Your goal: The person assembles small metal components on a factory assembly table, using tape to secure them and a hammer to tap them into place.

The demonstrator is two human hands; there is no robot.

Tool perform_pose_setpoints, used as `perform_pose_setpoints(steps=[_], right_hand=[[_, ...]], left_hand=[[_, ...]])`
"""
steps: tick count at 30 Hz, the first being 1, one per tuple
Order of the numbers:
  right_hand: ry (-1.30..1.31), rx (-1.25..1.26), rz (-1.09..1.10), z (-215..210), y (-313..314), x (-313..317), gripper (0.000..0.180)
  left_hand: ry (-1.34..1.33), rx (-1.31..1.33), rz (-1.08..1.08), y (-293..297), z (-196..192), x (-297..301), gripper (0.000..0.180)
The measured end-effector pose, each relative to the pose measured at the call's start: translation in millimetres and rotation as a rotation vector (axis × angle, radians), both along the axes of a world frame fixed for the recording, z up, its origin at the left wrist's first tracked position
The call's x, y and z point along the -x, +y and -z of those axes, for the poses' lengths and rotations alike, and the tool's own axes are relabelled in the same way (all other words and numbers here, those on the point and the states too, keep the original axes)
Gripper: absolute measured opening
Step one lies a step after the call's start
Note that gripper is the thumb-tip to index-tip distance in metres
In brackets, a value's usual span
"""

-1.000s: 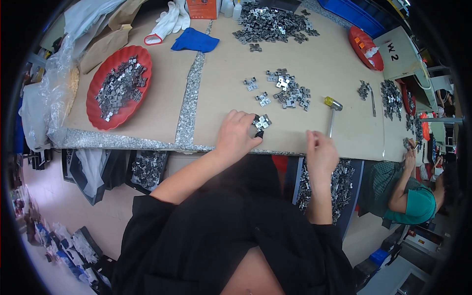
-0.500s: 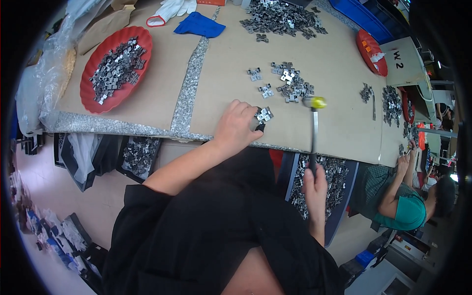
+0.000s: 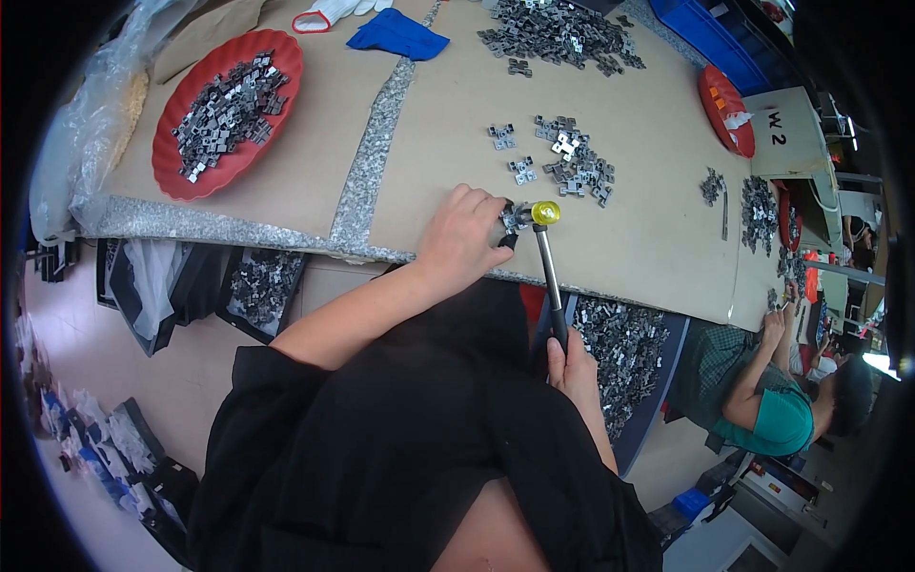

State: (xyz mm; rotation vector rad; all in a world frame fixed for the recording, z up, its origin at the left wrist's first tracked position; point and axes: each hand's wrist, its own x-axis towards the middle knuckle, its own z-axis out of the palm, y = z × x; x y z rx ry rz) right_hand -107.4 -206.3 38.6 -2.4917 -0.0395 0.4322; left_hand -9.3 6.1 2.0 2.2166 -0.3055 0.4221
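Note:
In my right hand (image 3: 575, 370) is a hammer (image 3: 551, 276) with a yellow head, gripped by its dark handle. Its head is over a small silver metal part (image 3: 515, 219), which it partly hides; I cannot tell whether they touch. This part rests at a small dark block (image 3: 508, 238) near the table's front edge. My left hand (image 3: 461, 234) curls round the block from the left, fingers on the far side and thumb on the near side. Beyond lie two small groups of metal parts (image 3: 522, 171) and a larger pile (image 3: 579, 172).
A red scalloped dish (image 3: 294, 71) of metal parts stands at the left. A large heap of parts (image 3: 562, 38) and a blue cloth (image 3: 398, 36) lie farther back. Below the table edge is a bin of parts (image 3: 624, 357). At the right a co-worker in green (image 3: 777, 410) handles parts.
My right hand has swung the hammer leftward, bringing its yellow head from beside the pile to over the metal part at my left hand. The left hand keeps its hold.

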Motion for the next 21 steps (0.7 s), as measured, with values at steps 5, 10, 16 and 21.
perform_pose_setpoints(steps=[5,10,16,21], right_hand=[[0.050,-0.006,0.027,-1,1,-1,0.028],[0.034,-0.022,0.014,0,-1,-1,0.028],[-0.128,-0.137,0.097,-10,1,1,0.028],[0.071,0.051,0.013,-2,7,-4,0.026]], left_hand=[[0.045,-0.102,-0.030,4,1,3,0.046],[0.019,-0.060,0.007,5,2,1,0.043],[0.005,-0.023,0.010,5,1,-1,0.042],[0.003,-0.039,0.016,5,4,-2,0.041]])
